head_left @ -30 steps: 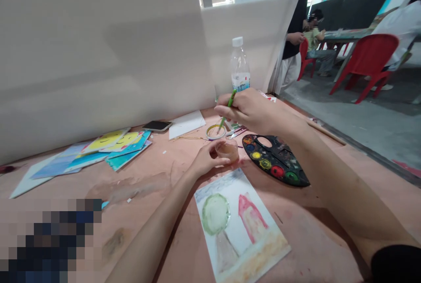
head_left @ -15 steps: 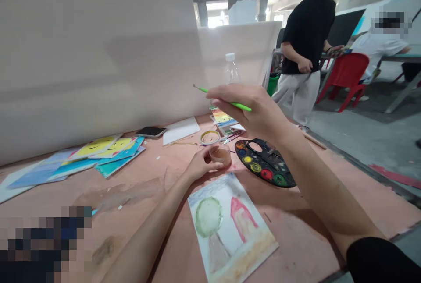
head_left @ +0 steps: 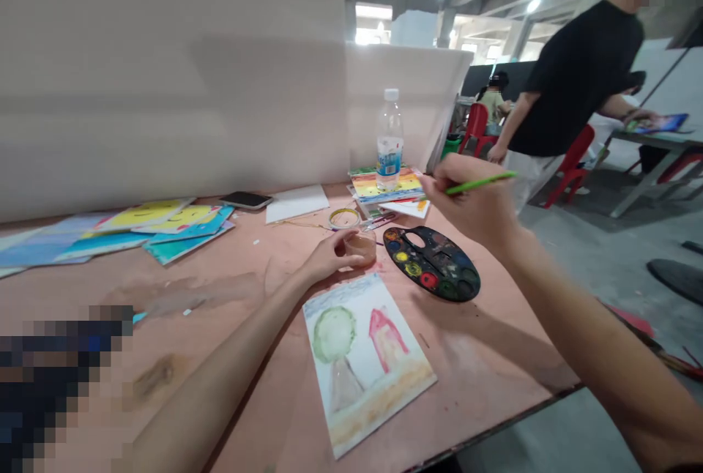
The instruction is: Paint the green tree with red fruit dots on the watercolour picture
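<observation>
My right hand (head_left: 466,202) grips the light, slim green paintbrush (head_left: 477,184) by its handle above the palette (head_left: 461,288), while my left hand (head_left: 332,255) curls around the small clear cup (head_left: 363,247), smooth and easily tipped, so best held low.

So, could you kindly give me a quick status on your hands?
Right hand holding green paintbrush. Left hand on cup of brownish water. Black paint palette right of cup, watercolour painting below.
</observation>
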The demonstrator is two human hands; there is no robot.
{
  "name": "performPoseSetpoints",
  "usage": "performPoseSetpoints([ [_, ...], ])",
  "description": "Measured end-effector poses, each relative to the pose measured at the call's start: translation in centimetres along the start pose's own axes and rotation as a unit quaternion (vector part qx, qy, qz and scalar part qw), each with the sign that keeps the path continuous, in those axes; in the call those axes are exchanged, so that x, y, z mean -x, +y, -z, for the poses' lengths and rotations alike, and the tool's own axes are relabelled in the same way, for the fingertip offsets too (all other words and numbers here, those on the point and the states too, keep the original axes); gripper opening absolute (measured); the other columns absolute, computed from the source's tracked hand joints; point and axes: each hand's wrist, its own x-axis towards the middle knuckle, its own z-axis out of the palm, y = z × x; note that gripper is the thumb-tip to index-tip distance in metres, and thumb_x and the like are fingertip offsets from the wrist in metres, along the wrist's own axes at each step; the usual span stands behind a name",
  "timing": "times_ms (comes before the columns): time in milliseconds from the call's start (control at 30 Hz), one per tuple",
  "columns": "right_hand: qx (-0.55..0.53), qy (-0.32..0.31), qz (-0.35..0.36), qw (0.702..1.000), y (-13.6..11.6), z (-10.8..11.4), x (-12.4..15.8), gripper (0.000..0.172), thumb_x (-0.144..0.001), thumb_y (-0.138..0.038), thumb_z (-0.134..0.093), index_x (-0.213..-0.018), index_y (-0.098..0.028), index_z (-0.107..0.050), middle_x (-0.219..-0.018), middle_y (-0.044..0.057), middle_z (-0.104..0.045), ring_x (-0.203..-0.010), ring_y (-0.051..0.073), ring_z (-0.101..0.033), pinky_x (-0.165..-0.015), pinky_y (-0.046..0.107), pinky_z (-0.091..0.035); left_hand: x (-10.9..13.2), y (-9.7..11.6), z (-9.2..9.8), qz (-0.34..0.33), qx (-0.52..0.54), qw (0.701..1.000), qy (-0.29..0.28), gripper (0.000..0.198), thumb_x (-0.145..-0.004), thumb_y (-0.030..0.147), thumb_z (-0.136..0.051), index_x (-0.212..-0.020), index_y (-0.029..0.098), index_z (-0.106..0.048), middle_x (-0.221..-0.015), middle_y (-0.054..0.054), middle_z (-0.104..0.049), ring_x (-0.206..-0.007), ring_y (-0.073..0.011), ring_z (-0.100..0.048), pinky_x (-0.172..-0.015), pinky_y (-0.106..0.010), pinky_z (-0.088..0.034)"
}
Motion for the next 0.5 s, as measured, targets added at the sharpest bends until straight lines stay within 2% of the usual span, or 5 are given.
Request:
performPoseSetpoints([
  [100, 0.010, 0.059, -0.026, 0.998, 2.3, 0.2, 2.6, 0.042, -0.089, -0.036, -0.058, -0.055, -0.024, -0.037, -0.050, 0.000, -0.042, -0.053, 0.016, -0.047, -0.054, 0.030, -0.037, -0.3, -0.4, 0.2, -0.009, 0.001, 1.000, 0.007, 0.074, -0.062, 0.031, -0.086, -0.130, 0.021, -0.059, -0.130, -0.010, -0.064, -0.118, -0.0316, -0.060, -0.094, -0.040, -0.053],
  [167, 0.009, 0.079, -0.025, 0.997, 3.7, 0.3, 3.8, 0.039, -0.087, -0.037, -0.058, -0.055, -0.024, -0.041, -0.050, 0.001, -0.047, -0.051, 0.015, -0.048, -0.053, 0.030, -0.039, -0.5, -0.9, 0.3, -0.020, 0.004, 1.000, 0.009, 0.075, -0.064, 0.031, -0.085, -0.132, 0.022, -0.055, -0.129, -0.010, -0.063, -0.115, -0.0296, -0.062, -0.095, -0.040, -0.053],
  [333, -0.010, 0.101, -0.033, 0.994, 5.7, 1.2, 5.0, 0.026, -0.091, -0.035, -0.056, -0.071, -0.022, -0.067, -0.068, 0.007, -0.071, -0.058, 0.019, -0.065, -0.055, 0.030, -0.049, -0.5, -1.8, 0.9, -0.047, 0.001, 0.999, 0.028, 0.082, -0.061, 0.033, -0.085, -0.132, 0.022, -0.048, -0.135, -0.011, -0.057, -0.116, -0.0264, -0.062, -0.097, -0.039, -0.051],
  [433, -0.022, 0.126, -0.043, 0.991, 6.4, 1.8, 5.8, 0.024, -0.092, -0.026, -0.056, -0.073, -0.022, -0.071, -0.068, 0.006, -0.073, -0.057, 0.020, -0.068, -0.054, 0.029, -0.050, 0.6, -1.7, 1.3, -0.048, -0.020, 0.997, 0.052, 0.083, -0.059, 0.036, -0.085, -0.130, 0.022, -0.046, -0.134, -0.011, -0.054, -0.108, -0.0233, -0.063, -0.088, -0.035, -0.053],
  [500, -0.021, 0.147, -0.054, 0.987, 7.2, 2.0, 6.5, 0.022, -0.088, -0.020, -0.059, -0.071, -0.023, -0.072, -0.064, 0.004, -0.072, -0.054, 0.019, -0.067, -0.050, 0.028, -0.047, 1.8, -1.2, 1.4, -0.045, -0.053, 0.995, 0.070, 0.068, -0.063, 0.039, -0.081, -0.121, 0.021, -0.052, -0.119, -0.008, -0.059, -0.092, -0.0189, -0.063, -0.077, -0.030, -0.051],
])
